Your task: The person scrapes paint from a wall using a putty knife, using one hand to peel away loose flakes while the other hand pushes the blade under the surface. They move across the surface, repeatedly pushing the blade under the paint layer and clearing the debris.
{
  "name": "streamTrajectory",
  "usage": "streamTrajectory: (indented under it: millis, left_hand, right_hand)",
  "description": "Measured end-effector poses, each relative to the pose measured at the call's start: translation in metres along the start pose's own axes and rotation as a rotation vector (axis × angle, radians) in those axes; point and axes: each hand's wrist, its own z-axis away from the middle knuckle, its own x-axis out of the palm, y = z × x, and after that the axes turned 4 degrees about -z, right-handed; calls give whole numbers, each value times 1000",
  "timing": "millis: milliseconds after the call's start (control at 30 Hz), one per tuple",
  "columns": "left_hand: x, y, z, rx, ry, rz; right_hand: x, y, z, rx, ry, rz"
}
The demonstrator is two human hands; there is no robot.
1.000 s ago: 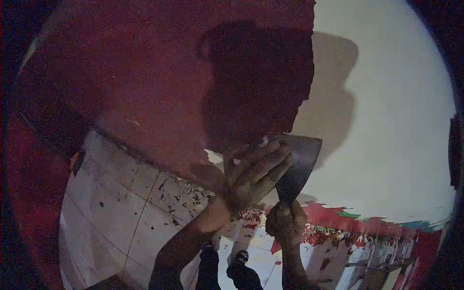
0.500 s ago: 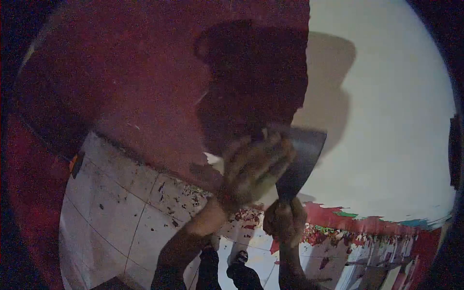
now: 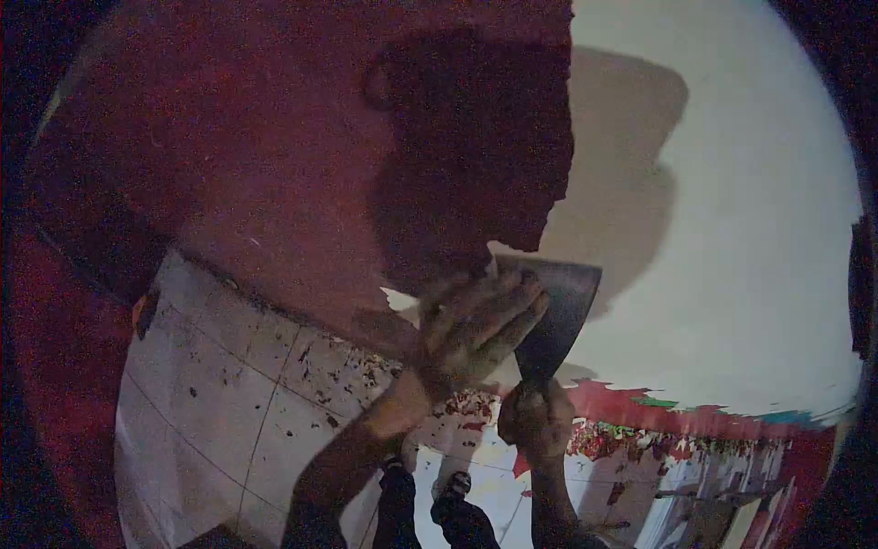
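My right hand (image 3: 538, 419) is closed around the handle of a wide paint scraper, its dark blade (image 3: 562, 311) lying against the wall and pointing up. My left hand (image 3: 480, 325) lies over the left side of the blade, fingers stretched out and pressed together against it. The blade is at the ragged border between dark red paint (image 3: 274, 165) on the left and the bare off-white wall (image 3: 732, 201) on the right. A small pale torn patch (image 3: 400, 299) shows left of my left hand. The handle is mostly hidden in my right fist.
Paint flakes (image 3: 352, 366) litter the tiled floor (image 3: 206, 393) along the wall's foot. A strip of red paint (image 3: 631, 407) runs low on the right. My shoes (image 3: 457, 482) show below. An orange-and-dark object (image 3: 144, 313) lies at far left. My shadow falls across the wall.
The scraper and both hands have shifted slightly left in view. Just above the left fingertips, a small pale edge now shows more clearly at the red paint's border.
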Motion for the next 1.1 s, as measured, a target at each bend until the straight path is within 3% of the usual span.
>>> streamTrajectory:
  millis: [67, 133, 200, 400, 533, 733, 867, 967, 1100]
  left_hand:
    - [5, 4, 6, -4, -34, -51]
    - [9, -12, -13, 21, 169, -12]
    - [15, -10, -10, 11, 256, 29]
    - [-6, -2, -9, 14, -21, -33]
    - [-7, -5, -11, 19, -34, -52]
    - [15, 9, 7, -63, -7, 9]
    - [-1, -8, -13, -1, 53, -1]
    - [9, 0, -1, -105, 32, 170]
    - [2, -3, -7, -36, 8, 37]
  right_hand:
    - [2, -3, -7, -68, -1, 6]
    - [13, -22, -14, -160, -22, 91]
    - [12, -25, -7, -76, -40, 6]
    - [4, -11, -3, -32, -42, -7]
    - [-1, -3, 6, -91, 27, 127]
    - [-3, -9, 2, -112, -146, -145]
    - [6, -20, 3, -80, -40, -125]
    - [11, -28, 3, -56, -10, -57]
    - [16, -34, -4, -96, -37, -38]
